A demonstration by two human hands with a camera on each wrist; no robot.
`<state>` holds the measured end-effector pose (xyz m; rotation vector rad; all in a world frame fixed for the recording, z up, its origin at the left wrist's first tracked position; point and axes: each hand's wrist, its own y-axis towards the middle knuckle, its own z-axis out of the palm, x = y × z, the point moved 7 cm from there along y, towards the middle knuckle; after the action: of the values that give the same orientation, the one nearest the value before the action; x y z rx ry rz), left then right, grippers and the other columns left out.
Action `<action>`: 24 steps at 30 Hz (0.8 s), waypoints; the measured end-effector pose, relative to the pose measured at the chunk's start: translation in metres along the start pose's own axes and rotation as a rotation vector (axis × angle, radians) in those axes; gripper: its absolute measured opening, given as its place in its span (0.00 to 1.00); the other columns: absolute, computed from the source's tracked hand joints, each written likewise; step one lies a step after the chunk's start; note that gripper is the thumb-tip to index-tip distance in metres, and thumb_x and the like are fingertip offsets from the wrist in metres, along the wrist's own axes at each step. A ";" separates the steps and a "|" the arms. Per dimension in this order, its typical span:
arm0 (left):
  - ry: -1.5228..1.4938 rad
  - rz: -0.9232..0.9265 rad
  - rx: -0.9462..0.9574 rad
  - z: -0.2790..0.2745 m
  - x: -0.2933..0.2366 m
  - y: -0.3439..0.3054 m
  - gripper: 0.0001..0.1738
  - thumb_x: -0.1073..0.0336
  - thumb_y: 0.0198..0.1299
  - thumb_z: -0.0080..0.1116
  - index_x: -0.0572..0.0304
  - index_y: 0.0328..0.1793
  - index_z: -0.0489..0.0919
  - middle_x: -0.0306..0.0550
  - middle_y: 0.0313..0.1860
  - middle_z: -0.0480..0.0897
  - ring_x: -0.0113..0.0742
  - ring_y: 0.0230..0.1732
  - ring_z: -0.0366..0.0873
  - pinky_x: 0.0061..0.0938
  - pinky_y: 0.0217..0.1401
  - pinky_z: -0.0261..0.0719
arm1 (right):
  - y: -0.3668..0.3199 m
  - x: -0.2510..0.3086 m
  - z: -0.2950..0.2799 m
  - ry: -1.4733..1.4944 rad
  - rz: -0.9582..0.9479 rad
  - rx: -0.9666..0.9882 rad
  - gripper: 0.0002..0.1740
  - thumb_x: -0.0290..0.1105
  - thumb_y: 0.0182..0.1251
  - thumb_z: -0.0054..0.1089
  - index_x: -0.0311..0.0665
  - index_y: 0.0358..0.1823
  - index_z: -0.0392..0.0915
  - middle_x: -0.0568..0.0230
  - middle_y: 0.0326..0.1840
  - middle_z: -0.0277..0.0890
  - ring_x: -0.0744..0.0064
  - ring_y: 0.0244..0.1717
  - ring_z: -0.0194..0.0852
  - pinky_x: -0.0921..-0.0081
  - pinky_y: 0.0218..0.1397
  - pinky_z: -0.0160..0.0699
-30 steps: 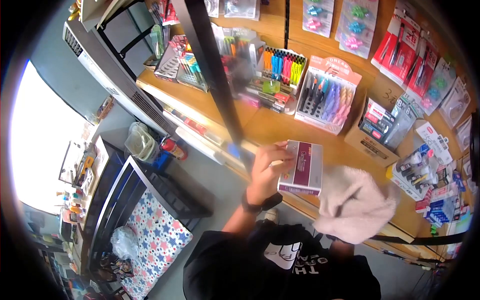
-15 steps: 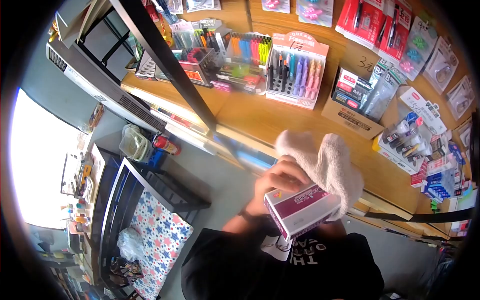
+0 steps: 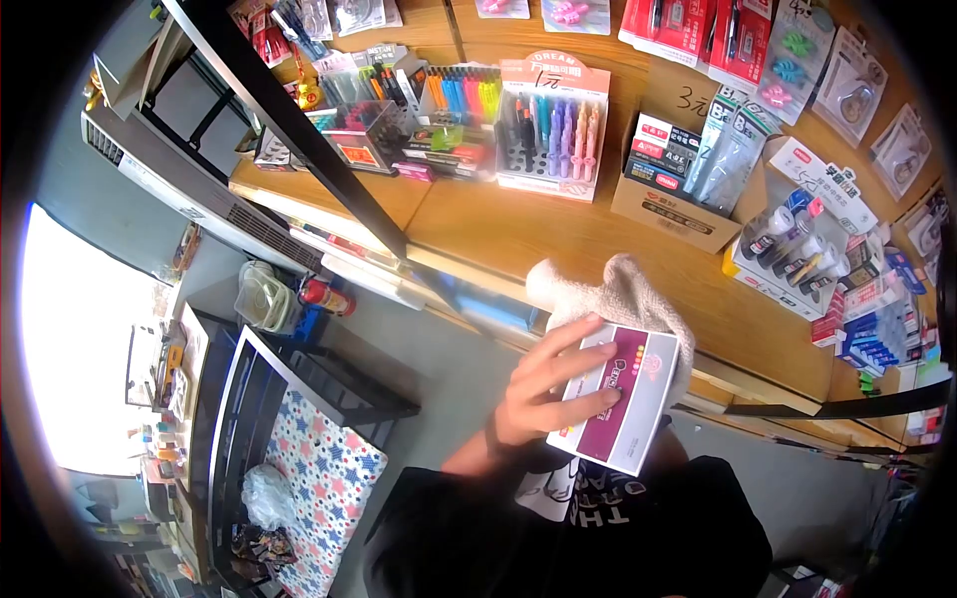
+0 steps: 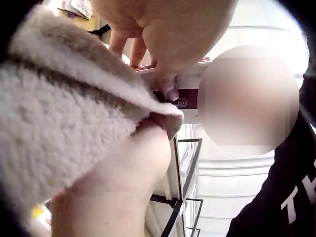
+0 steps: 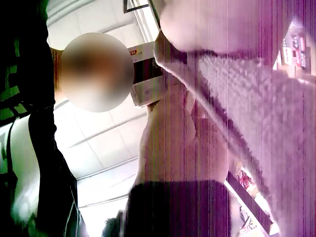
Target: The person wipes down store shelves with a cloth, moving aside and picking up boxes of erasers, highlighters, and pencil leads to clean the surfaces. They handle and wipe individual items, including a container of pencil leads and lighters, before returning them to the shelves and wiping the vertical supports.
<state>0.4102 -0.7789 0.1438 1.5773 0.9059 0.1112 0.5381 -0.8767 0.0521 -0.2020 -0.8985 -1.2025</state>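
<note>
My left hand (image 3: 533, 384) grips a small white and maroon cardboard box (image 3: 638, 424), with spread fingers across its broad printed face. In the left wrist view the thumb of that hand presses the box (image 4: 187, 98) from the other side. A beige fluffy cloth (image 3: 598, 297) lies behind the box and shows along its upper and right edges. My right hand (image 5: 222, 24) holds the cloth, its thumb tucked under a fold. From the head view the right hand is hidden behind the box and cloth.
A wooden shelf (image 3: 478, 224) runs in front, bearing a pen display (image 3: 553, 135), a cardboard carton of small packs (image 3: 673, 214) and a bottle display (image 3: 788, 264). Blister packs hang behind. A black post (image 3: 299, 135) stands at the left, and a bench with a starry cushion (image 3: 324, 463) stands lower left.
The cloth has come from the right up against the box, now behind it. The left hand has turned the box and shifted its fingers onto the broad face. The head view has shifted too.
</note>
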 end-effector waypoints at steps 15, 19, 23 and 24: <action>0.239 0.067 -0.174 0.007 -0.008 -0.010 0.19 0.70 0.49 0.71 0.55 0.49 0.83 0.58 0.55 0.82 0.62 0.62 0.77 0.46 0.52 0.84 | -0.014 -0.021 -0.003 0.232 0.172 0.012 0.23 0.27 0.66 0.66 0.29 0.61 0.72 0.53 0.58 0.77 0.72 0.54 0.77 0.73 0.59 0.76; 0.171 0.036 -0.163 0.007 -0.007 -0.012 0.19 0.71 0.49 0.70 0.57 0.50 0.82 0.60 0.54 0.82 0.62 0.61 0.78 0.45 0.53 0.83 | -0.021 -0.040 -0.004 0.559 0.368 -0.066 0.23 0.27 0.66 0.66 0.29 0.61 0.72 0.54 0.57 0.78 0.73 0.54 0.77 0.73 0.59 0.76; 0.132 0.031 -0.251 0.009 -0.004 -0.015 0.19 0.70 0.50 0.70 0.62 0.50 0.81 0.61 0.52 0.83 0.61 0.57 0.81 0.44 0.53 0.84 | -0.013 -0.014 0.001 -0.059 0.035 0.135 0.23 0.36 0.74 0.57 0.34 0.65 0.71 0.56 0.62 0.76 0.67 0.58 0.77 0.69 0.64 0.76; 0.091 -0.008 -0.263 0.008 -0.001 -0.015 0.19 0.70 0.50 0.70 0.64 0.49 0.81 0.62 0.51 0.83 0.61 0.56 0.82 0.44 0.52 0.84 | -0.015 -0.008 -0.002 -0.266 -0.039 0.169 0.22 0.37 0.75 0.56 0.35 0.65 0.72 0.56 0.61 0.77 0.66 0.58 0.78 0.69 0.64 0.77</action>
<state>0.4065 -0.7874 0.1289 1.3328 0.9281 0.2865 0.5252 -0.8774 0.0406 -0.2117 -1.2354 -1.1456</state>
